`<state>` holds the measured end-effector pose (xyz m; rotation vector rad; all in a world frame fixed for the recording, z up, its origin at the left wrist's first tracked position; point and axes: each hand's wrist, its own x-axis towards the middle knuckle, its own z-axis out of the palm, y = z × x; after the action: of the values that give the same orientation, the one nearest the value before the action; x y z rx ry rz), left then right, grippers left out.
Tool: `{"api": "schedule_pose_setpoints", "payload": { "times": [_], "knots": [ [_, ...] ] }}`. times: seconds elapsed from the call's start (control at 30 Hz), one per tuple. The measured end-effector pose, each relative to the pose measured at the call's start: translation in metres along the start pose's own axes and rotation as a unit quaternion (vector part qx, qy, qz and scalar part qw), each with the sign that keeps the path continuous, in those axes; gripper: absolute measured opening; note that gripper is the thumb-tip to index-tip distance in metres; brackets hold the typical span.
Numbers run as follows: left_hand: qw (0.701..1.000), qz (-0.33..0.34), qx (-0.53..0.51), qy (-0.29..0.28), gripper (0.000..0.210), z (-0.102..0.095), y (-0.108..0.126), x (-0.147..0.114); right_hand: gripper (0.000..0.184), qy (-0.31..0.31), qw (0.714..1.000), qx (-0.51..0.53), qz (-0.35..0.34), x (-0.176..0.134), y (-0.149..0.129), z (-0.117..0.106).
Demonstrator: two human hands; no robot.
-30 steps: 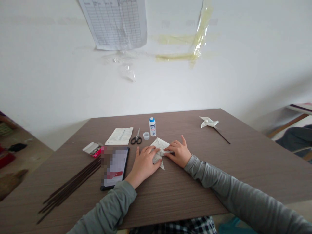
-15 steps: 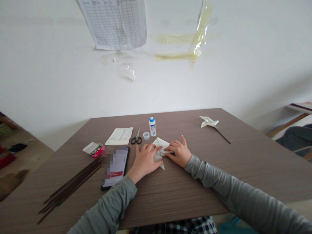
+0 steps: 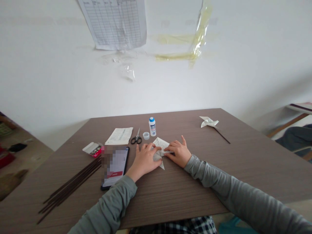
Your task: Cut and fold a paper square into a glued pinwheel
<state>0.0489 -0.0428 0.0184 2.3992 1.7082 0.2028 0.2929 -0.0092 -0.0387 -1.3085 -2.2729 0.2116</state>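
On the table point(image 3: 185, 198), left of the pinwheel point(image 3: 209, 122), the left hand point(image 3: 145, 160), fingers spread, pressed the paper point(image 3: 161, 142) while the right hand point(image 3: 179, 152) pinched its right side; even pressure seemed best for keeping folds crisp.

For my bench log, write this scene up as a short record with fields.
Left hand: fingers on the left side of the folded printed paper
Right hand: fingertips at that paper's right side
Behind the paper: upright white bottle with blue cap, small clear cup, scissors
Left side: flat printed paper, open red-and-white box (contents too small to tell), phone, dark sticks
Right side: paper pinwheel on a dark stick
Surface: brown table
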Motion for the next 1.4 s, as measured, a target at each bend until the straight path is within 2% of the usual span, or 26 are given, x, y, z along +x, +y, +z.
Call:
{"api": "schedule_pose_setpoints", "payload": {
  "times": [0.13, 0.37, 0.53, 0.9, 1.13, 1.4],
  "knots": [
    [1.0, -0.002, -0.008, 0.006, 0.053, 0.001, -0.001, -0.001, 0.01, -0.005, 1.0, 0.002, 0.004, 0.001, 0.0, -0.001],
    [1.0, -0.002, -0.016, 0.011, 0.059, 0.003, -0.001, -0.002, 0.012, 0.003, 1.0, -0.009, 0.01, 0.0, -0.004, -0.003],
    [0.999, 0.008, -0.021, 0.025, 0.056, 0.005, -0.004, -0.002, 0.011, 0.001, 1.0, -0.009, 0.0, 0.0, -0.003, -0.003],
    [1.0, 0.007, -0.019, 0.023, 0.045, 0.006, -0.005, -0.007, 0.011, -0.005, 1.0, 0.001, 0.004, -0.001, -0.004, -0.005],
    [0.999, 0.0, -0.031, 0.019, 0.046, 0.002, -0.001, -0.011, 0.01, -0.009, 1.0, 0.002, 0.016, 0.0, -0.007, -0.005],
    [0.999, 0.002, -0.039, 0.034, 0.044, 0.004, -0.003, -0.009, 0.007, 0.012, 1.0, -0.008, -0.004, -0.001, -0.003, -0.003]
  ]
}}
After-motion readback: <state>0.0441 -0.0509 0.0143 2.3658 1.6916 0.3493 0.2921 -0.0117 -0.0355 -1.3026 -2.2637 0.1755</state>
